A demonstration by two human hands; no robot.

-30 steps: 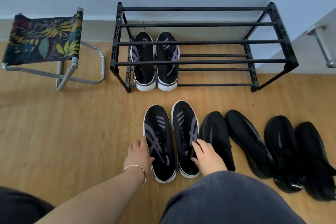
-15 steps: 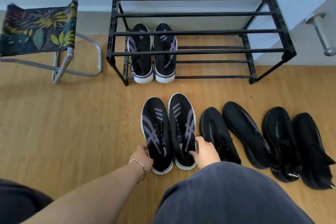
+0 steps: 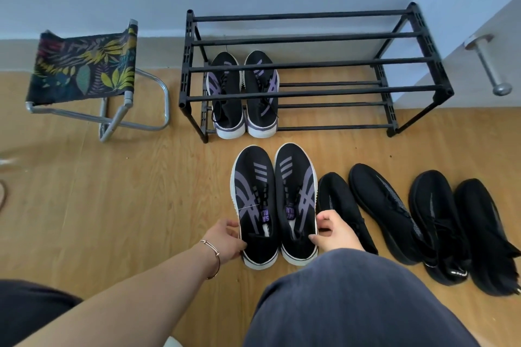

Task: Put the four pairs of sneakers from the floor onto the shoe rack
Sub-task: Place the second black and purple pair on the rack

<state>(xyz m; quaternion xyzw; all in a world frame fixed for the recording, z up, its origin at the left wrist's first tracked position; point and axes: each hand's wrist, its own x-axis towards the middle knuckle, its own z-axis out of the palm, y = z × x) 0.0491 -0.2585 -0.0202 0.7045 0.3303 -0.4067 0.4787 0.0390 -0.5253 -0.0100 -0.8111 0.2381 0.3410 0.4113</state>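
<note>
A black two-tier shoe rack [image 3: 310, 36] stands against the wall, with one black-and-purple sneaker pair [image 3: 244, 104] on its lower tier at the left. A second black-and-purple pair lies on the floor in front of it. My left hand [image 3: 225, 239] grips the heel side of its left shoe [image 3: 253, 205]. My right hand [image 3: 334, 231] grips the heel side of its right shoe [image 3: 296, 200]. To the right on the floor lie two all-black pairs: one pair [image 3: 375, 205] close by, the other [image 3: 456, 222] further right.
A folding stool [image 3: 84, 70] with a leaf-print seat stands left of the rack. A white door with a metal handle [image 3: 487, 65] is at the right. My dark-trousered knee [image 3: 352, 304] fills the foreground over the wooden floor [image 3: 112, 205].
Both hands slid back from the laces to the heel sides of the floor pair and closed on them. The view shifted slightly.
</note>
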